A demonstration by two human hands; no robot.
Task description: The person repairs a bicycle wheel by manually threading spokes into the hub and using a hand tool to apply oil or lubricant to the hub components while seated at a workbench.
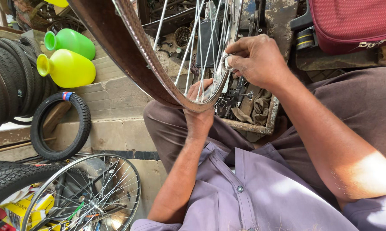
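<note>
Here the left hand [200,112] reaches up from the lap, forearm near vertical, fingers wrapped on the lower edge of the bicycle wheel rim [158,72] held over the knees. Right hand [255,60] comes from the right, wrist bent, fingertips pinched on a small round spoke wrench [225,62] against the spokes [201,47]. Tool tray [261,119] sits just behind the rim.
</note>
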